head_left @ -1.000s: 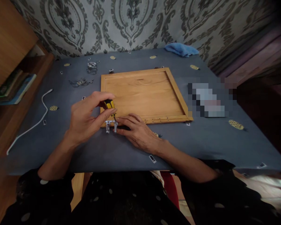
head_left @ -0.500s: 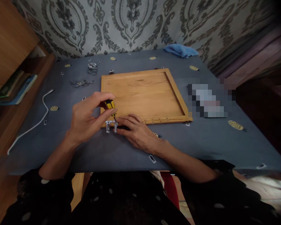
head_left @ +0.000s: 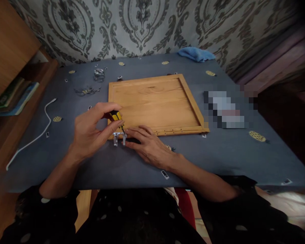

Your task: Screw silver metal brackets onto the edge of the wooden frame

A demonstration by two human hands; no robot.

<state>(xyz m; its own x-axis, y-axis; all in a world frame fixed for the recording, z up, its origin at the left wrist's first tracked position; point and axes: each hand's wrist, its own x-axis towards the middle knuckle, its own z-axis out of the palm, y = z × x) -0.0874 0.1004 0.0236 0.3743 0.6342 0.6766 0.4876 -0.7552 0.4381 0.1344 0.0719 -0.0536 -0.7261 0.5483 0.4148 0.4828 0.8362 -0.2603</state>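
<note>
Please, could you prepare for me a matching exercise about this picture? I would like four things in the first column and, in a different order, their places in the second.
Things:
1. Screwdriver
2. Cable
3. Cloth
4. Metal fitting

Places:
A. At the far side of the table, by the patterned wall
B. At the near edge of the wooden panel, towards its left corner
C. Between the thumb and fingers of the left hand
D. Along the left part of the table

Right pairs: 1-C, 2-D, 3-A, 4-B
</note>
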